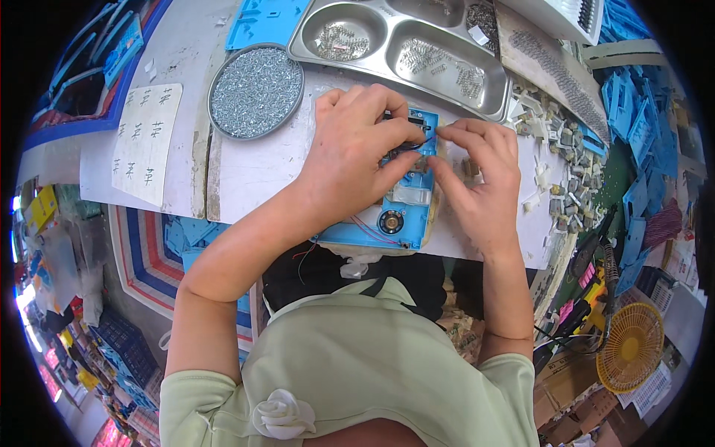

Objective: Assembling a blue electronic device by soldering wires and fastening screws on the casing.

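Note:
A blue plastic housing (422, 231) lies on the table in front of me, with a small round speaker (391, 221) and thin red wires at its near end. My left hand (357, 141) reaches over its far part. The left fingers and thumb are curled together around a dark piece, mostly covered, whose kind I cannot make out. At the housing's right edge is my right hand (484, 167), its forefinger and thumb apart, the tips by the housing. I see nothing clearly held between them. A clear part (411, 195) sits in the housing below the left thumb.
A round dish of small screws (257, 91) stands left of the housing. Beyond it, a steel compartment tray (402, 78) holds springs and small metal parts. Loose small parts (577, 179) are heaped at the right. A handwritten paper sheet (149, 141) lies at the left.

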Motion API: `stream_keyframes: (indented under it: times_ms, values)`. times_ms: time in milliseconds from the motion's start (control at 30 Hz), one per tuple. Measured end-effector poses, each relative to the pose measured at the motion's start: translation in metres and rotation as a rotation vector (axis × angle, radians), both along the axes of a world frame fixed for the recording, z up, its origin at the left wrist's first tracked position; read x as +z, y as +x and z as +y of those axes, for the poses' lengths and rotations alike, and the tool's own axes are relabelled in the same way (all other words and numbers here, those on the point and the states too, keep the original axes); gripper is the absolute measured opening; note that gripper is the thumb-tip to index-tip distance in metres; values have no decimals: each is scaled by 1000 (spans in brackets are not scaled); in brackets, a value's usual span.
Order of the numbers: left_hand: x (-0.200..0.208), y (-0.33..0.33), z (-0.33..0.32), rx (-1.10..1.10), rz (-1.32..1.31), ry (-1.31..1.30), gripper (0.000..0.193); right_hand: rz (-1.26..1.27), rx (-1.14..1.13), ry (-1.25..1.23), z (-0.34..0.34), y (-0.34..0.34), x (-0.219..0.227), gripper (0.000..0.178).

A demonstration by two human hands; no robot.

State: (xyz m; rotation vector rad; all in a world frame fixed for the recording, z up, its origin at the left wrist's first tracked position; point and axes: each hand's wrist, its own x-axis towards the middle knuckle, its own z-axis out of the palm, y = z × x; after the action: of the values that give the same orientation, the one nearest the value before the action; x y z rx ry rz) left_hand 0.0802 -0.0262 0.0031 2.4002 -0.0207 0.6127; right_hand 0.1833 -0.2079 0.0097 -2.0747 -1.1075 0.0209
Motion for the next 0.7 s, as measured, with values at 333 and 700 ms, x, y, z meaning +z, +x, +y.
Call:
stream_keyframes:
  times_ms: [333, 700]
  values:
    - [-1, -7, 6, 89, -38, -55, 18, 89, 48, 103, 12, -3, -5, 17]
    - [-2, -12, 17, 3, -88, -185, 14, -214, 66, 88, 9, -44, -2, 19]
